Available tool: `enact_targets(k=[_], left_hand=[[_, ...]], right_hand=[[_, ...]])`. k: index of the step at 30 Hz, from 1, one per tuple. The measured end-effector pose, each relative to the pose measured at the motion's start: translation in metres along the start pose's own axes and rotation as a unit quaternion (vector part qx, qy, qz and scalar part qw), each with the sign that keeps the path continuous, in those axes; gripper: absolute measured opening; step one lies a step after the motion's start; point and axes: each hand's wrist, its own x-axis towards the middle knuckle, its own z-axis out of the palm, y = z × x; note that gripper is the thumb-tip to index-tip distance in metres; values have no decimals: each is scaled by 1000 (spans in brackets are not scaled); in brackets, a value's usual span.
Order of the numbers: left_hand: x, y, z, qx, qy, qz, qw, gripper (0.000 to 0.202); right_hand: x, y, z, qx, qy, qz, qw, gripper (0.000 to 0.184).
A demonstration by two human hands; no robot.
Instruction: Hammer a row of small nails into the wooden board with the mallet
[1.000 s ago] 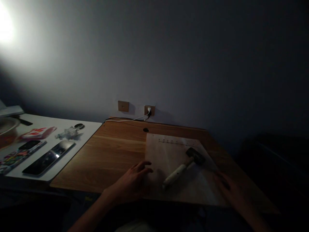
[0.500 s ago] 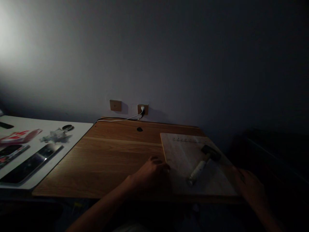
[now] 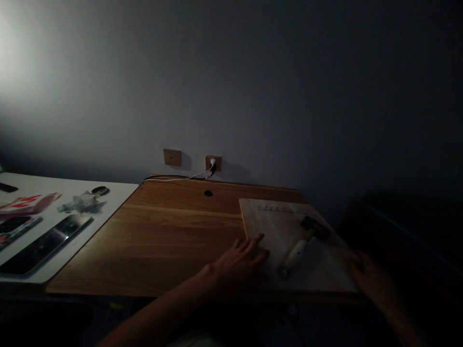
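A pale wooden board (image 3: 277,231) lies on the right part of the brown wooden table. On it rests a hammer (image 3: 298,253), with a dark head pointing away to the right and a light handle toward me. My left hand (image 3: 246,258) is at the board's left edge, fingers spread, fingertips over the surface near the hammer's handle. At the board's right edge is my right hand (image 3: 372,279), in deep shadow, its fingers bent around the edge. A row of small dark marks or pieces (image 3: 277,208) runs along the board's far side, too dim to name.
The brown table (image 3: 159,246) meets a white table (image 3: 121,193) on the left, which holds a phone-like dark slab (image 3: 43,246), a crumpled clear bag (image 3: 83,202) and a red-white packet (image 3: 29,202). A white cable (image 3: 181,179) runs to a wall socket (image 3: 213,163).
My left hand has moved right and its fingers have spread out over the board's left edge. My right hand stays at the right edge; board and hammer look unmoved.
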Motion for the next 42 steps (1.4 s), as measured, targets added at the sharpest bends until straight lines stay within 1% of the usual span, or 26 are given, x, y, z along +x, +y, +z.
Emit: enact_targets(k=[2,5,8,11,13,15,17,19,21,23,24,26,27,29,31,32,35,36,38,40,42], left_hand=[[-2,4,-3,1,-5,-11,1000,64],[-7,5,-10,7,-1,-13,1000,64],[-17,-3,-15,16,3,-17,1000,60],[-37,-18,-23,18,11,-50,999,57],[-55,-27,-31,14,22,-84,996,55],[-76,-35,-40,17,27,-112,993,47],[-101,-42,-50,29,16,-126,991,34],[-129,-50,-57,43,4,-159,986,28],[-158,-58,-62,57,-1,-184,981,27],[-183,-63,-66,66,19,-222,973,30],[-194,-64,-69,71,35,-248,965,33],[-206,-61,-75,73,63,-280,955,39],[-209,-58,-77,69,71,-280,955,41],[-208,-48,-82,50,67,-250,965,39],[-202,-37,-84,21,56,-213,975,30],[-198,-32,-83,5,54,-199,978,25],[-188,-23,-82,-31,69,-176,981,22],[-185,-21,-83,-38,76,-171,982,22],[-179,-19,-84,-47,88,-161,982,20],[-172,-19,-84,-48,96,-150,983,18],[-164,-20,-83,-38,97,-138,985,19]], right_hand=[[-3,-8,0,0,4,10,1000,67],[-9,-19,-2,-12,8,16,1000,73],[-17,-28,-4,-12,5,-18,1000,69],[-28,-41,-5,-3,1,-50,999,63],[-38,-55,-3,-2,14,-75,997,59],[-49,-73,0,6,20,-98,995,57],[-62,-92,5,35,7,-119,992,56],[-74,-111,9,65,-8,-149,987,55],[-85,-128,12,93,-23,-177,980,51],[-93,-145,13,114,-48,-193,973,44],[-96,-155,13,121,-57,-200,971,42],[-99,-177,12,134,-48,-217,966,40],[-100,-189,13,145,-34,-234,961,39],[-99,-217,16,176,-22,-278,944,43],[-97,-246,22,204,-43,-337,918,51],[-95,-260,26,212,-52,-356,909,55],[-86,-288,39,236,-47,-374,896,58],[-82,-293,42,240,-46,-377,893,58],[-76,-294,46,244,-42,-376,893,59],[-72,-287,45,239,-41,-363,900,60],[-69,-274,42,224,-43,-340,912,61]])
